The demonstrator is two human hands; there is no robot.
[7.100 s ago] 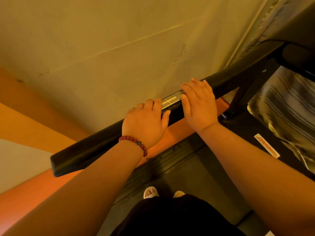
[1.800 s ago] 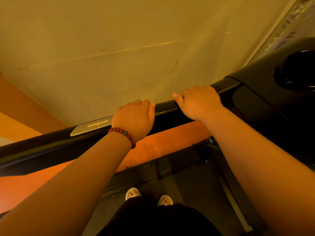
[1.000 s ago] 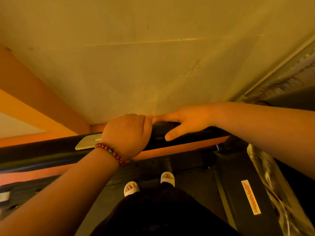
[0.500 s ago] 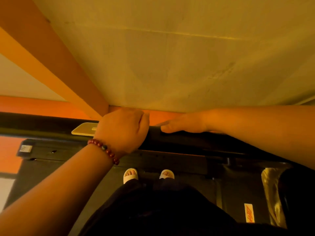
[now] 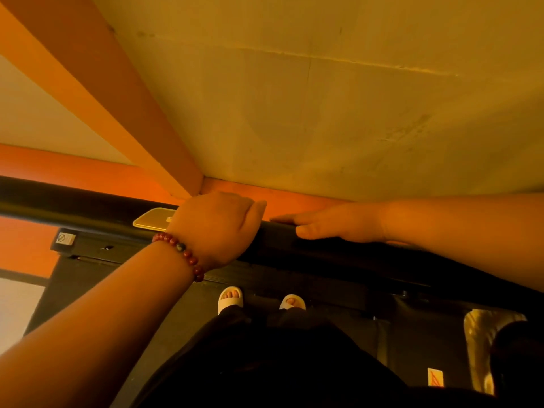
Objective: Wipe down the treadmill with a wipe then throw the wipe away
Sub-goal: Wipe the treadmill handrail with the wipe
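Note:
The treadmill's black handrail (image 5: 73, 204) runs across the middle of the view. My left hand (image 5: 217, 228), with a red bead bracelet at the wrist, is curled over the top of the rail beside a silver sensor plate (image 5: 153, 220). My right hand (image 5: 338, 223) lies flat along the rail just to the right, fingers straight and pointing at the left hand, the arm coming in from the right edge. No wipe shows in either hand; anything under the left palm is hidden.
Below the rail is the treadmill's dark deck (image 5: 88, 260), where my feet in white slippers (image 5: 230, 298) stand. A beige wall (image 5: 323, 113) with orange stripes stands close behind the rail. A shiny striped panel (image 5: 482, 343) sits at lower right.
The view has swung left and downward. Both hands stay on the handrail, side by side. My right hand has gone from curled over the rail to flat along it.

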